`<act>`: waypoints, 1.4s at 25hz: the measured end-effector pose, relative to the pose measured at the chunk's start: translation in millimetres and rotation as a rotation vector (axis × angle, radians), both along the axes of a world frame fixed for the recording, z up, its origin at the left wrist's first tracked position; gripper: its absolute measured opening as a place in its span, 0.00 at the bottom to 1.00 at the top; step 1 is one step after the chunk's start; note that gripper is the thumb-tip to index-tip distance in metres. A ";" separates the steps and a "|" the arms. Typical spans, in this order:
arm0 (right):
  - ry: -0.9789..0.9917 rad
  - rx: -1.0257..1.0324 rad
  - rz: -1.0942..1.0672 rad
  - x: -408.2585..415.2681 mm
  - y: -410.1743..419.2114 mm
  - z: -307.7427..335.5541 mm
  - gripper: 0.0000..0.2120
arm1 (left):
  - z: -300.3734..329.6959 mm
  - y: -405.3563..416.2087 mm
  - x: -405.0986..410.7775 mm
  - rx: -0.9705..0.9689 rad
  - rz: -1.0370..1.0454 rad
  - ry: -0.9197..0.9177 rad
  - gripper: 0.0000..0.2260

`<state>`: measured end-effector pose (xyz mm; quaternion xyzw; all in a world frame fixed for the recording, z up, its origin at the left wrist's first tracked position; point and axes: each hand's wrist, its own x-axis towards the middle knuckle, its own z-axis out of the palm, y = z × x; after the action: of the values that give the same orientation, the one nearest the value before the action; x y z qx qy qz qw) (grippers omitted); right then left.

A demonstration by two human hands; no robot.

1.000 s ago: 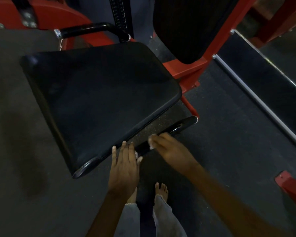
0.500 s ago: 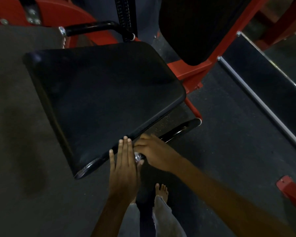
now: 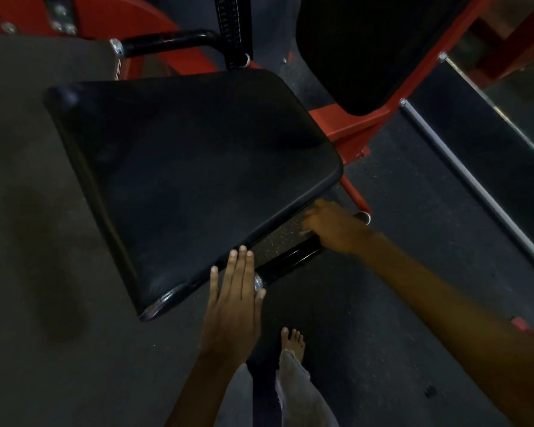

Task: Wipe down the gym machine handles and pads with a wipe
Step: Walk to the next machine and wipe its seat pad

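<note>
Two bare hands work at the near edge of a wide black vinyl seat pad [image 3: 185, 180]. Red steel frame tubes [image 3: 352, 131] and a second black pad [image 3: 361, 47] crowd the far right. The left hand [image 3: 233, 306] lies flat, fingers straight and together, touching the pad's edge. The right hand [image 3: 333, 228] curls around a glossy black handle bar [image 3: 290, 257], a pale scrap of wipe [image 3: 305, 232] barely showing beneath. Dark speckled rubber floor [image 3: 413, 241] lies below.
</note>
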<state>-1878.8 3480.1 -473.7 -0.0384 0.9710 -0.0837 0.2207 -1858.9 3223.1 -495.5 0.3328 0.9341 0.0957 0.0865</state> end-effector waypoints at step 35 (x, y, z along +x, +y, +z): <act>0.616 -0.912 -1.368 90.9 -158.9 -13.5 0.12 | 4.9 33.1 -47.1 0.265 -0.310 -0.546 0.22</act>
<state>-1788.0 3321.2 -487.1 0.4467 0.6696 -0.5633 -0.1866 -1906.0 3256.3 -490.6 0.4411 0.7944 0.2875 0.3028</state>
